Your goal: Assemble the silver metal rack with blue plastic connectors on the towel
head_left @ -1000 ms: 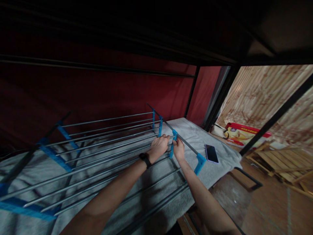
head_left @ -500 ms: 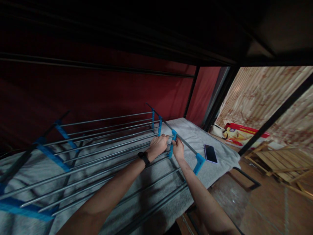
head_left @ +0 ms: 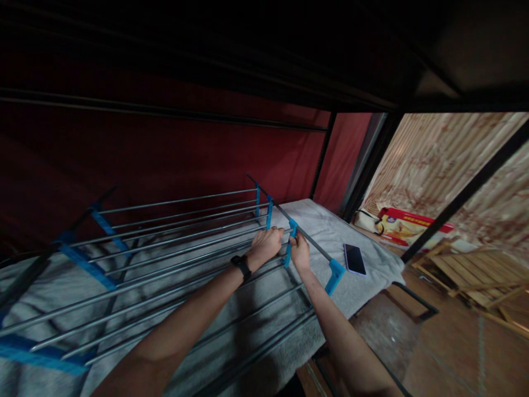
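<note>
Gripping rack rod (head_left: 215, 242), seemingly both hands

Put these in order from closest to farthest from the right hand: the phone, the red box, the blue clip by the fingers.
1. Blue clip: touching the right hand, on the rack's end bar.
2. Phone: to the right, on the grey towel.
3. Red box: farther right, on the floor by the wall.

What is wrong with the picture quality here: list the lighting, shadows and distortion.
Head view: upper half nearly black, the dark red wall dim; daylight only at right on the wooden slatted frame. The left hand and right hand, gripping the grey metal rack with blue plastic joints, are lit but soft. Straight bars bow towards the edges, wide-lens distortion. The black phone shows faint glare.
</note>
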### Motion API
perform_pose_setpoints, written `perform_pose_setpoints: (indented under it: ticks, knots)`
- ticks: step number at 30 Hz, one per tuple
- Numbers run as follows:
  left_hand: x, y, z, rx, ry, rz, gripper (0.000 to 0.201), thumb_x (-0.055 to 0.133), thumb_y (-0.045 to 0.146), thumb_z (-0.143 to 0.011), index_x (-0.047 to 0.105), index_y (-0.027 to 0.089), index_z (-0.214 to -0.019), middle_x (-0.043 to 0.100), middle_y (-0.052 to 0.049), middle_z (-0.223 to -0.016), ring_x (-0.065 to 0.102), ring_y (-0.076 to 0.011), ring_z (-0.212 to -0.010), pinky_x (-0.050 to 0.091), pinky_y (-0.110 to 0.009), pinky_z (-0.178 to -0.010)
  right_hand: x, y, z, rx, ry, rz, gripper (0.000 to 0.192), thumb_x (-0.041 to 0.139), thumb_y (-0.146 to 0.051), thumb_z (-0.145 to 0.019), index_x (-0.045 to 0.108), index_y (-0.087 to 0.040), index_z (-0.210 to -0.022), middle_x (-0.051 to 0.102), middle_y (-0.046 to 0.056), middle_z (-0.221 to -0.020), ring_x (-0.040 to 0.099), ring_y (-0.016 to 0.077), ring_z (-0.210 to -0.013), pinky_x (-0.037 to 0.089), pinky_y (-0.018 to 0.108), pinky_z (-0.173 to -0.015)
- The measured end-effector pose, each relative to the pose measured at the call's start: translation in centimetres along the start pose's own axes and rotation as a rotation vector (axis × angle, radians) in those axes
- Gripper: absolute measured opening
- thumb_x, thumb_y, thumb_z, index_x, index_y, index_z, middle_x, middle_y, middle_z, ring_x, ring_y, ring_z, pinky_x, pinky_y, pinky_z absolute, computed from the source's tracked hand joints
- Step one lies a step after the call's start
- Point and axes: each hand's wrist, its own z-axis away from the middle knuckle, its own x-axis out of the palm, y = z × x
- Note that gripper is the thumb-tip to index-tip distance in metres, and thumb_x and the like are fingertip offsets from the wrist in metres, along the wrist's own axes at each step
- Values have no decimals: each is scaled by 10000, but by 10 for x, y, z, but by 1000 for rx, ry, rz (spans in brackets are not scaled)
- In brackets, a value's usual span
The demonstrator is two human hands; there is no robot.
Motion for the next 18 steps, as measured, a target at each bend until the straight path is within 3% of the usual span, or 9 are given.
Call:
perform_pose_setpoints:
  ticks: [9, 18]
  knots:
    - [4, -1, 0, -2, 28, 9, 344, 344, 194, -989, 650, 220, -1143, 727, -90, -1027, 707, -241, -908, 484, -323, -743, 0, -3, 1, 3, 15, -13, 253, 512, -306, -842, 654, -195, -1020, 712, 107, -1066, 629, 260, -1017, 458, 425, -1012]
    - [-5, 1, -2, -20, -34, 43, 340, 352, 212, -987, 672, 214, -1103, 743, -94, -1037, 705, -236, -930, 485, -314, -764, 0, 1, 2, -3, 21, -18, 295, 513, -313, -844, 658, -192, -1071, 708, 115, -1127, 617, 263, -1083, 435, 430, -1045]
